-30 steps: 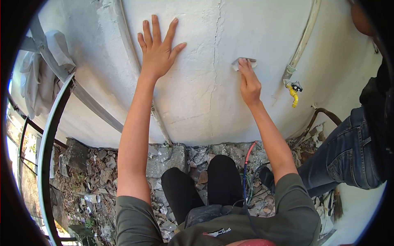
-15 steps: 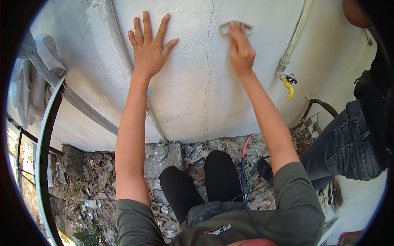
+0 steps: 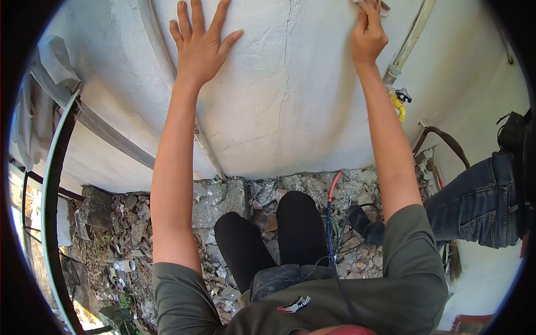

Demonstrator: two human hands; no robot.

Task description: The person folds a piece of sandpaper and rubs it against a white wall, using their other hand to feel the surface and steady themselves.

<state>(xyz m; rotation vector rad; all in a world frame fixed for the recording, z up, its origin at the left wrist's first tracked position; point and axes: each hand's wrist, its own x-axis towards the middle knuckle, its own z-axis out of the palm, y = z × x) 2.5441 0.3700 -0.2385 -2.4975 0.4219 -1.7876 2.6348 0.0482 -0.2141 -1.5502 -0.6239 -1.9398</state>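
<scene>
My left hand (image 3: 200,53) lies flat against the white wall (image 3: 245,120), fingers spread, just right of a thin vertical pipe (image 3: 158,42). My right hand (image 3: 368,40) is closed on a thin greyish piece (image 3: 384,9) that looks like sandpaper, held to the wall high up near the right-hand pipe (image 3: 413,42). Most of that piece is hidden by my fingers and the top of the view. Between my hands a jagged crack (image 3: 286,61) runs down the wall.
A yellow tap (image 3: 398,106) hangs below the right pipe. Another person's jeans-clad leg (image 3: 474,201) stands at the right. Rubble (image 3: 131,234) covers the ground, with a red-and-blue cable (image 3: 329,218) beside my knees. A curved metal rail (image 3: 50,206) borders the left.
My right hand has slid up and to the right along the wall with the greyish piece. My left hand stays flat on the wall. The view has tilted slightly downward.
</scene>
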